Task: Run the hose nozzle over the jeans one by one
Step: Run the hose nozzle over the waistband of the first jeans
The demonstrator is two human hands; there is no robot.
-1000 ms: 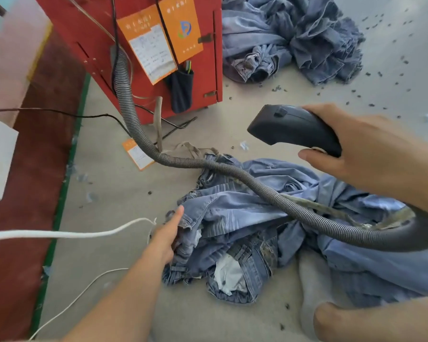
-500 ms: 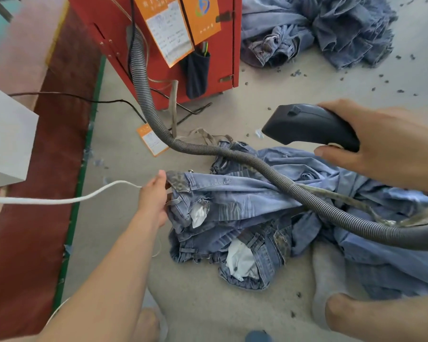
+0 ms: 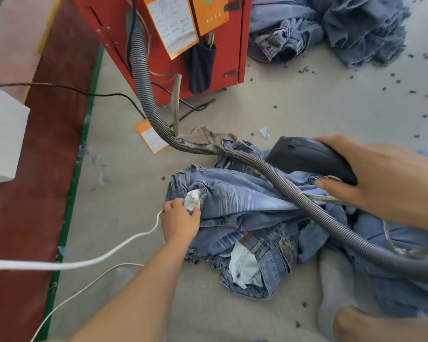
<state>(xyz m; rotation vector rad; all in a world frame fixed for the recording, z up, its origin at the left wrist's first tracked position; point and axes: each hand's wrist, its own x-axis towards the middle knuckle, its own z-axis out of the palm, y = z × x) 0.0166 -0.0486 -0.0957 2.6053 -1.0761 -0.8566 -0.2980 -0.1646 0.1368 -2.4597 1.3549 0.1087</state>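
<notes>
A heap of light blue jeans (image 3: 242, 201) lies on the floor in front of me. My right hand (image 3: 381, 178) grips the black hose nozzle (image 3: 307, 156), held just above the far side of the heap. Its grey ribbed hose (image 3: 153, 114) runs from the red machine, across the jeans and off to the lower right. My left hand (image 3: 181, 218) pinches the white pocket lining (image 3: 192, 199) at the waist of the top pair.
The red machine (image 3: 232, 45) with orange cards stands at the back. Behind it lies a second pile of jeans (image 3: 331, 28). A white cord (image 3: 84, 261) and a black cable (image 3: 72, 90) cross the floor at left, beside a red mat (image 3: 35, 193). My sock-clad foot (image 3: 336, 292) rests at lower right.
My left hand slid from the waistband edge to the white pocket lining and took hold of it. The nozzle in my right hand came lower, closer to the jeans.
</notes>
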